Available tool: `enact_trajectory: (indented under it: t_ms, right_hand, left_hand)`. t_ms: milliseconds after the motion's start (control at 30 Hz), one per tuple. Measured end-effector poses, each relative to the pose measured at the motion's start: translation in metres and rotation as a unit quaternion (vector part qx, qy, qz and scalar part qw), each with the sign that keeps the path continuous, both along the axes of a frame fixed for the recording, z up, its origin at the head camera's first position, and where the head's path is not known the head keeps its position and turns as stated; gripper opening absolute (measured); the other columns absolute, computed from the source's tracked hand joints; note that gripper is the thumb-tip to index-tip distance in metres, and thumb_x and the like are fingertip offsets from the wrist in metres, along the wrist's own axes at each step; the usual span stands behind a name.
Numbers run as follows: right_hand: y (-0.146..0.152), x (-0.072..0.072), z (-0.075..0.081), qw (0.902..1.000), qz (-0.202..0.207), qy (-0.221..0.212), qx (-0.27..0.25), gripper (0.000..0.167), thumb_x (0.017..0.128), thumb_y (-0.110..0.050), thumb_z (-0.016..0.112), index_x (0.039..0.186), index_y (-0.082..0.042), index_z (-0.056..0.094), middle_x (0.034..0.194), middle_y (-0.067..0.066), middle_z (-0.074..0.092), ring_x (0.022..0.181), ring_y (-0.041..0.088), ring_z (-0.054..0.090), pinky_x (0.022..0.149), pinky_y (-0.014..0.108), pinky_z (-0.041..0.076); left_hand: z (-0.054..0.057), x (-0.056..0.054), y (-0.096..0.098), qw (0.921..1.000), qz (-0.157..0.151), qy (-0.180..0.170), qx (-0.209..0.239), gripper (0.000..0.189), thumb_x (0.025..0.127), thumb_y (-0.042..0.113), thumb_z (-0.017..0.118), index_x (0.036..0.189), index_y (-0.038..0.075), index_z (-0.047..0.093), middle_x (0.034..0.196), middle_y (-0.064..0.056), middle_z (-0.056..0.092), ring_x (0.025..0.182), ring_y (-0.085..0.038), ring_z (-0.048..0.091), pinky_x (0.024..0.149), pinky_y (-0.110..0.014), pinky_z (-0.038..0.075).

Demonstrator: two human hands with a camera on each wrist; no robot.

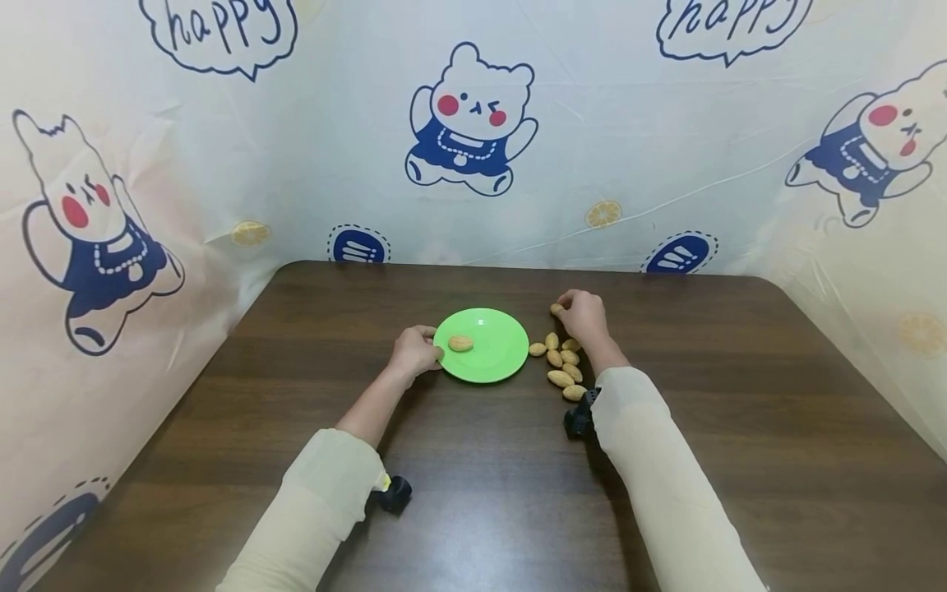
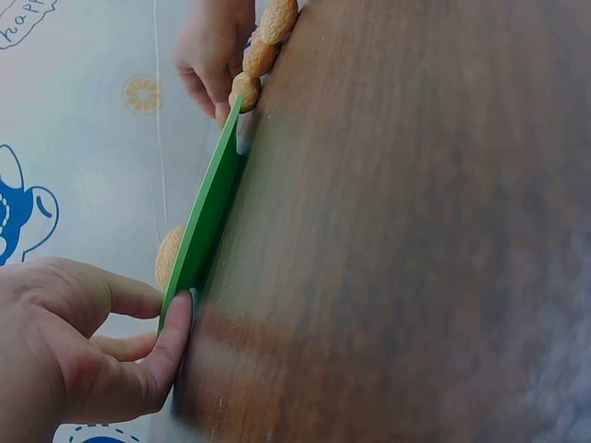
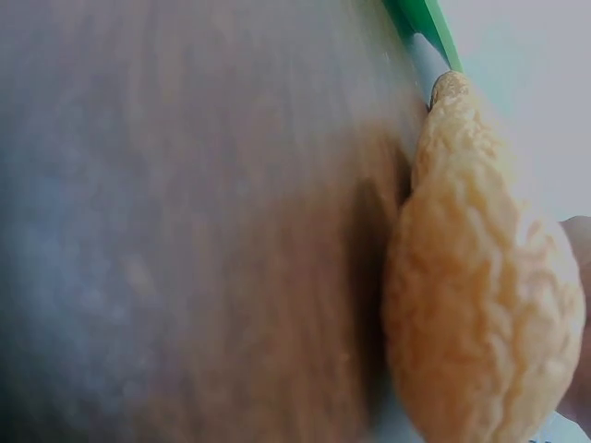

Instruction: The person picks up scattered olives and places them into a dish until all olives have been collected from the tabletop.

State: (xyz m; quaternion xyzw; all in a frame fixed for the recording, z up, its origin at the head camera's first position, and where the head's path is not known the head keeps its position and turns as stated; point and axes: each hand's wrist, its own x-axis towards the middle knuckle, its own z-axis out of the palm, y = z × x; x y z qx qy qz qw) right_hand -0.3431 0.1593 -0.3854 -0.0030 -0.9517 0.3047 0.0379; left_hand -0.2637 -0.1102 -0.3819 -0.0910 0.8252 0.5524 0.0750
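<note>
A green plate (image 1: 491, 349) lies on the brown table with one peanut in its shell (image 1: 461, 344) on its left part. My left hand (image 1: 416, 352) pinches the plate's left rim; in the left wrist view the thumb is under the edge and the fingers are above. Right of the plate, several peanuts (image 1: 560, 378) lie in a loose cluster. Beyond them my right hand (image 1: 583, 319) pinches a single peanut (image 1: 556, 309) between thumb and fingertips. In the right wrist view a near peanut (image 3: 485, 305) hides most of that hand.
The brown table (image 1: 473, 493) reaches back to a printed cloth (image 1: 592, 148) with cartoon bears. Black wrist cameras sit under both sleeves, the right one (image 1: 579, 418) close to the nearest peanuts.
</note>
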Motion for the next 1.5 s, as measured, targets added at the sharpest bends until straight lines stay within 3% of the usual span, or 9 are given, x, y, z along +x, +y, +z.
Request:
enact_trajectory:
  t_ms: [367, 633, 1100, 1300, 1500]
  right_hand:
    - [-0.005, 0.003, 0.002, 0.9998, 0.013, 0.006, -0.013, 0.020, 0.093, -0.015, 0.057, 0.109, -0.006, 0.063, 0.106, 0.012, 0.061, 0.093, 0.027, 0.056, 0.073, 0.037, 0.052]
    - [-0.011, 0.005, 0.005, 0.9988, 0.043, 0.020, -0.015, 0.020, 0.092, -0.015, 0.058, 0.109, -0.005, 0.063, 0.106, 0.012, 0.061, 0.096, 0.026, 0.055, 0.078, 0.039, 0.051]
    - [-0.032, 0.008, 0.010, 0.9940, 0.097, 0.035, -0.037, 0.018, 0.092, -0.013, 0.059, 0.108, -0.006, 0.063, 0.102, 0.009, 0.061, 0.093, 0.023, 0.055, 0.074, 0.035, 0.052]
    - [-0.046, 0.012, 0.013, 0.9919, 0.120, 0.032, -0.024, 0.022, 0.092, -0.022, 0.059, 0.109, -0.008, 0.063, 0.101, 0.007, 0.061, 0.091, 0.021, 0.055, 0.071, 0.033, 0.052]
    - [-0.059, 0.016, 0.017, 0.9882, 0.146, 0.044, 0.005, 0.020, 0.091, -0.014, 0.059, 0.110, -0.006, 0.065, 0.102, 0.008, 0.062, 0.092, 0.021, 0.057, 0.073, 0.031, 0.053]
  left_hand:
    - [0.000, 0.000, 0.000, 1.0000, -0.003, 0.001, -0.002, 0.051, 0.084, -0.010, 0.052, 0.134, -0.007, 0.040, 0.109, -0.021, 0.053, 0.095, -0.030, 0.060, 0.071, -0.026, 0.057]
    - [-0.001, 0.000, 0.000, 1.0000, 0.000, 0.000, -0.006, 0.051, 0.085, -0.009, 0.053, 0.134, -0.006, 0.041, 0.108, -0.020, 0.053, 0.094, -0.029, 0.060, 0.071, -0.026, 0.057]
    - [0.000, 0.000, 0.000, 1.0000, -0.001, 0.000, -0.002, 0.051, 0.084, -0.009, 0.053, 0.134, -0.006, 0.041, 0.107, -0.020, 0.053, 0.094, -0.030, 0.060, 0.071, -0.027, 0.057]
    - [0.000, 0.000, 0.000, 1.0000, -0.002, 0.004, -0.005, 0.051, 0.084, -0.008, 0.053, 0.134, -0.006, 0.042, 0.106, -0.020, 0.053, 0.093, -0.029, 0.060, 0.071, -0.027, 0.057]
    - [0.000, 0.001, 0.001, 0.9999, 0.003, 0.004, -0.010, 0.050, 0.084, -0.008, 0.054, 0.133, -0.006, 0.043, 0.105, -0.019, 0.053, 0.092, -0.028, 0.060, 0.070, -0.027, 0.057]
